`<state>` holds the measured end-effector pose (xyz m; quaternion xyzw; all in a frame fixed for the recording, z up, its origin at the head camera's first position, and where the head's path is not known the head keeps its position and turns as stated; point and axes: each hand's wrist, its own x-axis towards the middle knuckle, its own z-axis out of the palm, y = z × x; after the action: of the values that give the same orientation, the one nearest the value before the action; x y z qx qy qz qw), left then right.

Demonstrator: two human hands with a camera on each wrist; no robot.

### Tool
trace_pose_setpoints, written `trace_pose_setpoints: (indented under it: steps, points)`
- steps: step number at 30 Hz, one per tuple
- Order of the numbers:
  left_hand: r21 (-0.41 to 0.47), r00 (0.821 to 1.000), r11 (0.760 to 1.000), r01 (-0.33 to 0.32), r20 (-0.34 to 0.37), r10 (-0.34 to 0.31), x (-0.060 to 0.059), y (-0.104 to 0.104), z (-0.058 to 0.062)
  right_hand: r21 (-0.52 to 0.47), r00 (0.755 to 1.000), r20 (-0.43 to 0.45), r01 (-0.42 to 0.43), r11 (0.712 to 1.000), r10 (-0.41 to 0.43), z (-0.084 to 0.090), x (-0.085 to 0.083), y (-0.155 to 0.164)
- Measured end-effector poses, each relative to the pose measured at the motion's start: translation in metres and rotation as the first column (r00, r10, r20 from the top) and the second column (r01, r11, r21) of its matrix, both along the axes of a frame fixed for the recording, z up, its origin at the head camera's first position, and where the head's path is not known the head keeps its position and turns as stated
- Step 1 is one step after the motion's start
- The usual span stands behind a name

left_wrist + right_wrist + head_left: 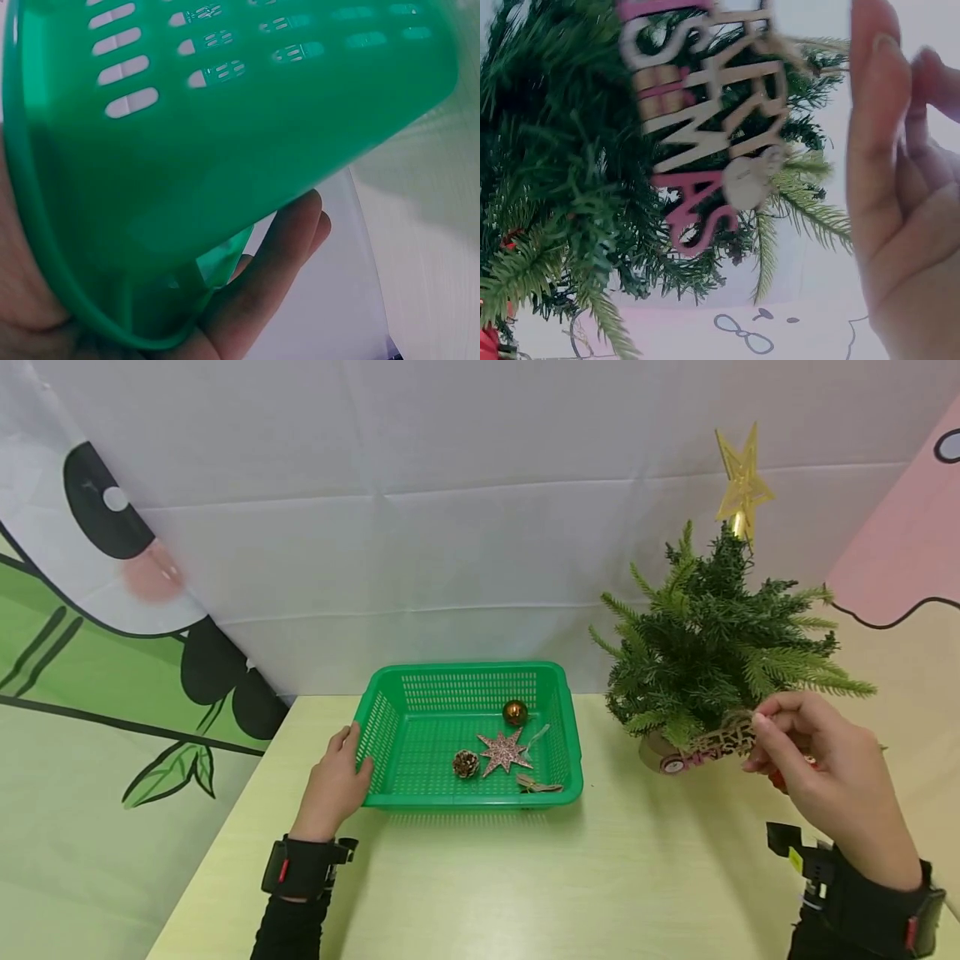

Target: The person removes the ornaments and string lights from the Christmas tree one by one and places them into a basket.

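Observation:
My left hand grips the left rim of a green plastic basket, its fingers curled around the edge in the left wrist view. In the basket lie a brown shiny ball, a pink glitter star, a pinecone and a small beige ornament. My right hand pinches the string of a wooden letter ornament in front of a small Christmas tree. Pink and pale letters on the ornament hang against the branches in the right wrist view.
A gold star tops the tree, which stands at the table's right. Something red shows among its lower branches. Behind the pale table hangs a printed cloth.

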<state>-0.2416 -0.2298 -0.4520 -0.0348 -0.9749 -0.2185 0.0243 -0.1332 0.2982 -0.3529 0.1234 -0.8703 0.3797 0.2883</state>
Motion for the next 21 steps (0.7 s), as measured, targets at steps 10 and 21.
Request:
trace_pose_setpoints:
  steps: [10, 21]
  points:
    - [0.001, 1.000, 1.000, 0.002, -0.022, -0.002, -0.002, 0.000, -0.002, 0.014, 0.994, -0.113, -0.014, 1.000, 0.015, 0.000, 0.001, -0.001]
    - [0.006, 1.000, 1.000, -0.003, -0.018, 0.003, -0.001, -0.001, -0.001, 0.016, 0.995, -0.094, -0.044, 0.999, 0.046, 0.006, 0.016, 0.002]
